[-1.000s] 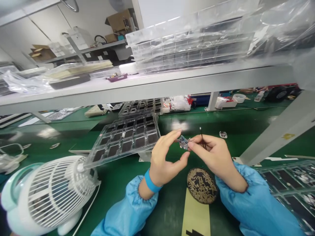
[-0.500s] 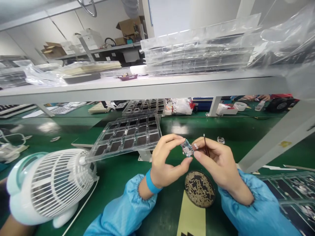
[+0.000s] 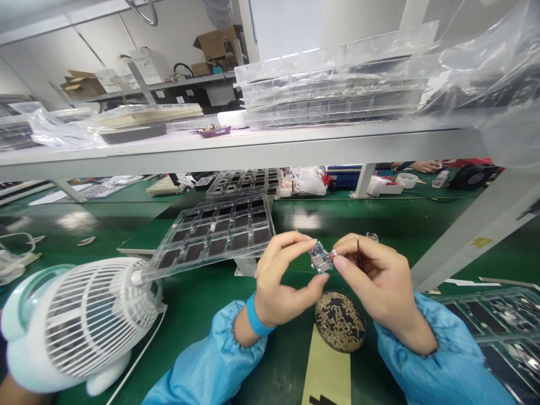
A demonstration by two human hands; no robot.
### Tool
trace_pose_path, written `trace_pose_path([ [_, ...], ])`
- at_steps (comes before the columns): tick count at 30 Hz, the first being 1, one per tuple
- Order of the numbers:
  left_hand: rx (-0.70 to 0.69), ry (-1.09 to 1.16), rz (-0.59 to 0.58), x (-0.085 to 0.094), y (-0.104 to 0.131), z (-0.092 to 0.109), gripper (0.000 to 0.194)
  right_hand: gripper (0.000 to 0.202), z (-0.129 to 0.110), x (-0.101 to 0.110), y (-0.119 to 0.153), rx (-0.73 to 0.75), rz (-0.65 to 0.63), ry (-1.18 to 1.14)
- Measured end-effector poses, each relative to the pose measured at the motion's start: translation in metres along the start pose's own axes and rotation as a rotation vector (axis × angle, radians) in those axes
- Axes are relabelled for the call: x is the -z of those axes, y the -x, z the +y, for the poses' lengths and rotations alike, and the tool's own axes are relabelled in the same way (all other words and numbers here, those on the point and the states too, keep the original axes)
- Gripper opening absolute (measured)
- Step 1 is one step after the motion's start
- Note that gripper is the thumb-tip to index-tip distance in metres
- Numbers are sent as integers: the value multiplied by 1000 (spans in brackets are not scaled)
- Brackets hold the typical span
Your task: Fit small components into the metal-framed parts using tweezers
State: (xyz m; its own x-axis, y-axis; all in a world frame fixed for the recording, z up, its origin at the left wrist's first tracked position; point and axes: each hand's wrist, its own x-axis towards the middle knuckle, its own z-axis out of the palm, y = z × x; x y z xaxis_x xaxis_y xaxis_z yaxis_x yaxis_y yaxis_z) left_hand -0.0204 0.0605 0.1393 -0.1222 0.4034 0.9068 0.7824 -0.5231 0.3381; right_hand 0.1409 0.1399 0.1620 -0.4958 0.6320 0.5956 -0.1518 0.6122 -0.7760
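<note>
My left hand (image 3: 280,275) is closed, holding a small circuit board (image 3: 320,259) by its edges between thumb and fingertips. The board is tilted, and a silvery metal part shows on its face. At the board's right edge, my right hand (image 3: 375,275) pinches a small white connector (image 3: 333,253) on a short reddish lead. A thin dark strand (image 3: 358,250), perhaps a cable, runs through the right fingers; its far end is hidden. Below the hands lies a round dark disc with a mottled tan top (image 3: 340,320), overlapping a yellow strip (image 3: 327,371).
A white fan (image 3: 99,320) stands at the left. Beyond it, a clear compartment tray (image 3: 215,236) holds dark flat pieces. Another tray of parts (image 3: 506,326) lies at the right. A grey shelf (image 3: 253,146) crosses overhead, with a slanted post at right. Another person's hands (image 3: 426,166) show behind.
My right fingers have closed in on the connector at the board's edge, and the dark strand has turned and shows less. The whole view has shifted slightly.
</note>
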Motion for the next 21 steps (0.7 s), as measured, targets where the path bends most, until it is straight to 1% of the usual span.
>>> trace_pose_path([
  [4,3,13,-2,0,0,1,49,14,-1,0,-1,29,6,12],
  [11,1,2,-1,0,0,2,50,15,-2,1,-1,26,18,21],
  [21,-18,-6,18,0,0,2,50,14,-5,-1,1,89,42,-12],
])
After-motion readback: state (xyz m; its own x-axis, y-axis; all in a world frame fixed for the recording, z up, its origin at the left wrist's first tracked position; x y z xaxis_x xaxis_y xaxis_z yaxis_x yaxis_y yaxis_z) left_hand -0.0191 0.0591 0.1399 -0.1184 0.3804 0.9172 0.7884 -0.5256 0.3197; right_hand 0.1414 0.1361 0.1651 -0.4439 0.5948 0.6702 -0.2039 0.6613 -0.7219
